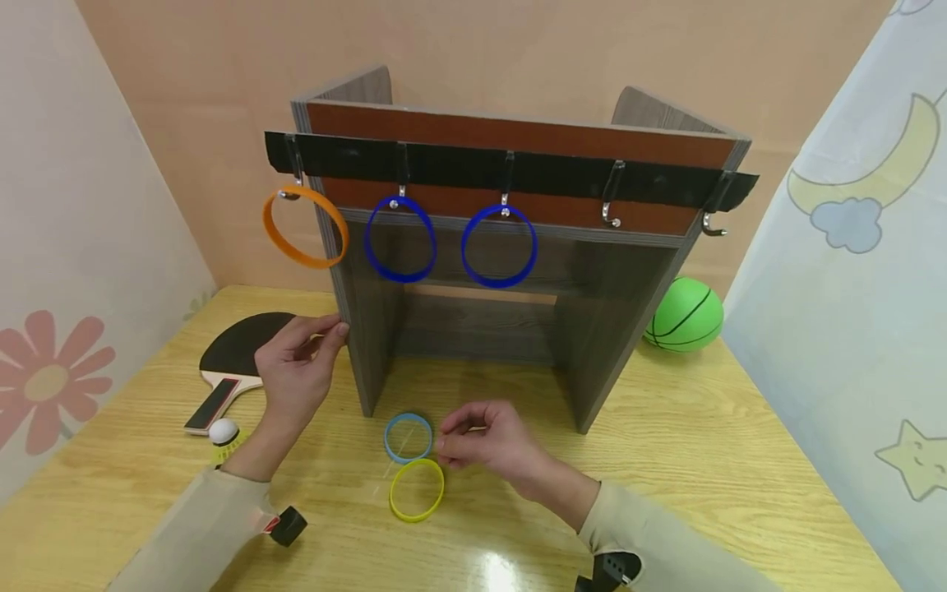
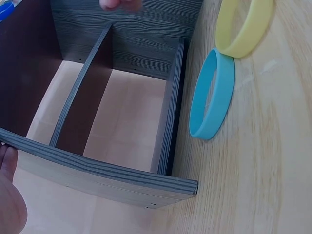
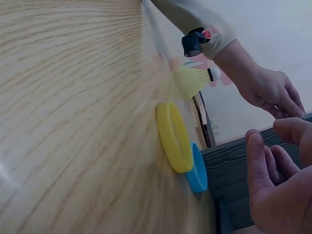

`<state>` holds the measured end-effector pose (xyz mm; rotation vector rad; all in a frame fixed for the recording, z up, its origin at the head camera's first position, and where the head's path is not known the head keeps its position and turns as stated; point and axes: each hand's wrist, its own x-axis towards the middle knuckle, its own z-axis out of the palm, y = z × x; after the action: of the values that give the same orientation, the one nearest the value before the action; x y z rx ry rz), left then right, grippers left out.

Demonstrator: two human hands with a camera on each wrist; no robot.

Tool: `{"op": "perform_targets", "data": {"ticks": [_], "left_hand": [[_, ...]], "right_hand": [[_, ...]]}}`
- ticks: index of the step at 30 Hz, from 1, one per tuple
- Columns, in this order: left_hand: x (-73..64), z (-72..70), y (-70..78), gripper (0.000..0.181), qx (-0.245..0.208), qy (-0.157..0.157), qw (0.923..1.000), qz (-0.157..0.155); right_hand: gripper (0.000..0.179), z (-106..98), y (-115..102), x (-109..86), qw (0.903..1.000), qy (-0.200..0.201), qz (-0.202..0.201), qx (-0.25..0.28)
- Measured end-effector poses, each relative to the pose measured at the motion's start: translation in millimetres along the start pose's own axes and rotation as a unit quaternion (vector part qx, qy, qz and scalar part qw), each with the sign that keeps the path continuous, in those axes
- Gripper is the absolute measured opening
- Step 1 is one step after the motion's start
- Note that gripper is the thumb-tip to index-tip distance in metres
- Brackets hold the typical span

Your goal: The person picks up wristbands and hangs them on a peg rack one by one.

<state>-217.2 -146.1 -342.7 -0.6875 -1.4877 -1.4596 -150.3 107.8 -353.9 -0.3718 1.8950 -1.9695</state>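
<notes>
My left hand (image 1: 297, 362) holds the left side panel of a grey wooden shelf stand (image 1: 353, 329) at its front edge, thumb and fingertips against the wood; in the left wrist view its thumb (image 2: 10, 207) is partly cut off. My right hand (image 1: 491, 440) hovers over the table just right of a light blue wristband (image 1: 386, 436). Its fingers are loosely bent, thumb apart from them, with nothing between. A yellow wristband (image 1: 392, 500) lies nearer, touching the blue one. An orange band (image 1: 342, 238) and two dark blue bands (image 1: 369, 247) hang from hooks on the black strip (image 1: 451, 164).
Two bare hooks (image 1: 611, 210) stick out at the strip's right end. On the left lie a table tennis paddle (image 1: 240, 345) and a shuttlecock (image 1: 224, 436), partly behind my left forearm. A green ball (image 1: 688, 316) sits right of the stand. Fabric walls surround the table (image 1: 710, 460).
</notes>
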Motion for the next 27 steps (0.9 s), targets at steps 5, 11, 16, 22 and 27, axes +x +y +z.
{"op": "perform_targets", "data": {"ticks": [5,11,16,22,27], "left_hand": [[1.0,0.1,0.2,0.012,0.007,-0.003,1.0000,0.001],[0.7,0.1,0.9,0.013,0.015,-0.002,0.9999,-0.003],[-0.6,0.2,0.4,0.012,0.009,0.002,0.9999,-0.006],[-0.3,0.1,-0.6,0.015,0.025,0.001,0.9997,-0.003],[-0.6,-0.4,-1.1,0.013,0.028,0.003,0.9996,-0.001]], "right_hand": [[0.022,2.9,7.5,-2.0,0.9997,-0.006,0.016,-0.019],[0.021,1.5,16.5,-3.7,0.9981,-0.017,0.033,-0.048],[0.020,-1.0,22.3,-3.0,0.9956,-0.010,0.037,-0.086],[0.019,-2.7,28.7,-2.2,0.9938,-0.003,0.040,-0.103],[0.020,-3.3,34.3,-1.2,0.9928,-0.003,0.045,-0.111]]}}
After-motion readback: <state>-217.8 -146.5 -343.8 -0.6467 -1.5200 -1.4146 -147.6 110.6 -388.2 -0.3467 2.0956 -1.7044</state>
